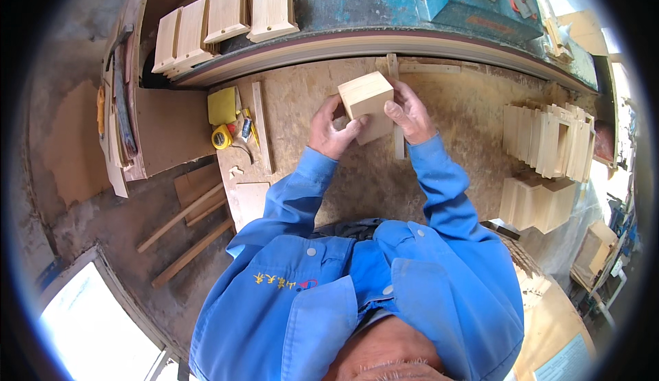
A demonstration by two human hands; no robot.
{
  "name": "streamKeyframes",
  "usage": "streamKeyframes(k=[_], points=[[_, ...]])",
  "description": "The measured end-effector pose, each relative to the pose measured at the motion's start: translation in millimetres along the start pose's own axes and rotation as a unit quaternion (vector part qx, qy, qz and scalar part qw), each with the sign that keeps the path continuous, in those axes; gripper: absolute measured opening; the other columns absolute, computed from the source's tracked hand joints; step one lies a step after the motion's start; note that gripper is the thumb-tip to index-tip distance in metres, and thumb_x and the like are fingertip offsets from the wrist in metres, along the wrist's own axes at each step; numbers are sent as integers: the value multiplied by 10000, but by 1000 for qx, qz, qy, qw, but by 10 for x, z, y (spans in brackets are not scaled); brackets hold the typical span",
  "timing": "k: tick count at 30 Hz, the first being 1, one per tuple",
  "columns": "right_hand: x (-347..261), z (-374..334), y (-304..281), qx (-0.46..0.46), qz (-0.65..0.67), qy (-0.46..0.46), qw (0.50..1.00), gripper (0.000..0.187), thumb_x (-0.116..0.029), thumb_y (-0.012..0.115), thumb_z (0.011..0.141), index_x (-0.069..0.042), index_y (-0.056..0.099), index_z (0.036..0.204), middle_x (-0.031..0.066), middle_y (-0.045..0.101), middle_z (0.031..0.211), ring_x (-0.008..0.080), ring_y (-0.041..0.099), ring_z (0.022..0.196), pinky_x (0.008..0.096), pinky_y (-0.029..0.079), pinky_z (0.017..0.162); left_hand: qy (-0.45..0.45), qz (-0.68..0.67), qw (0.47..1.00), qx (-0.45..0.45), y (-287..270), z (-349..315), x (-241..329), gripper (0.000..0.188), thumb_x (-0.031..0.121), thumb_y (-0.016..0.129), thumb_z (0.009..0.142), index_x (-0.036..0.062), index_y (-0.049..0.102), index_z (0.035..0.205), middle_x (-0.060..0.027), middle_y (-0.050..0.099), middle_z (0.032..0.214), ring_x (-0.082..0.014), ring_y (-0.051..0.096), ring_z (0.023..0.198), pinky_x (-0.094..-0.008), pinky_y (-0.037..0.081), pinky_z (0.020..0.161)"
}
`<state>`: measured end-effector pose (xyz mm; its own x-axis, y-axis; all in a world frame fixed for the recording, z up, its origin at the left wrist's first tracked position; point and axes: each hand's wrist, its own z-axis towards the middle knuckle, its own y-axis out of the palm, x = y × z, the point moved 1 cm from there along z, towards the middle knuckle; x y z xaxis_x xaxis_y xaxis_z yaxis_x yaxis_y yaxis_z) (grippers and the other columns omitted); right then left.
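A pale wooden box-shaped block (374,96) is held up over the workbench (302,134), tilted toward me. On its left side my left hand (334,125) grips it, thumb on the near face and fingers behind. From the right, my right hand (410,114) holds it with the thumb against the right edge. Whether the piece is hollow cannot be seen. Behind it a thin wooden strip (399,142) lies on the bench, partly hidden.
Several wooden pieces (272,10) stand on the blue machine (350,3) at the back. Stacked frame-like parts (549,141) and pale blocks (537,202) sit at the right. At left lie a yellow tape measure (222,136), a yellow pad (223,106) and a wooden strip (262,127).
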<state>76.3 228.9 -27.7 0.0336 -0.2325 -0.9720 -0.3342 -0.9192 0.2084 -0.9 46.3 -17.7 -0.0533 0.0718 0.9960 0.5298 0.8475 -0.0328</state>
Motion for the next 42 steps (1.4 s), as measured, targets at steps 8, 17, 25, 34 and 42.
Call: streamKeyframes(k=[8,17,25,34,42], points=[[-153,384,68,-12,80,117,990,552,-402,659,972,49,592,1283,102,667,1154,152,633,1003,307,513,886,-181,-208,960,40,164,416,194,518,332,648,946,-77,574,1254,-125,673,1124,-175,651,982,-310,514,872],[-55,681,14,78,58,151,984,493,-405,631,976,42,644,1185,106,697,1063,160,672,911,299,534,805,-174,-219,958,65,309,775,166,580,399,727,906,-103,602,1167,-139,688,1028,-164,660,886,-292,527,793],[-151,748,95,126,67,141,980,493,-432,683,928,39,693,1072,96,706,973,164,658,842,311,518,745,-175,-239,950,97,358,845,140,547,380,732,901,-106,615,1124,-139,699,975,-153,664,849,-296,536,761],[-267,752,109,128,50,136,981,425,-372,677,929,29,700,1068,98,713,945,174,670,804,320,524,722,-192,-236,946,110,386,844,178,503,345,717,902,-93,620,1131,-132,704,976,-164,679,837,-292,542,753],[-326,734,127,110,34,147,982,451,-378,682,922,43,696,1084,107,715,969,174,671,833,328,526,749,-182,-254,944,104,357,830,212,486,333,703,913,-89,623,1139,-131,704,979,-162,678,852,-285,539,770]])
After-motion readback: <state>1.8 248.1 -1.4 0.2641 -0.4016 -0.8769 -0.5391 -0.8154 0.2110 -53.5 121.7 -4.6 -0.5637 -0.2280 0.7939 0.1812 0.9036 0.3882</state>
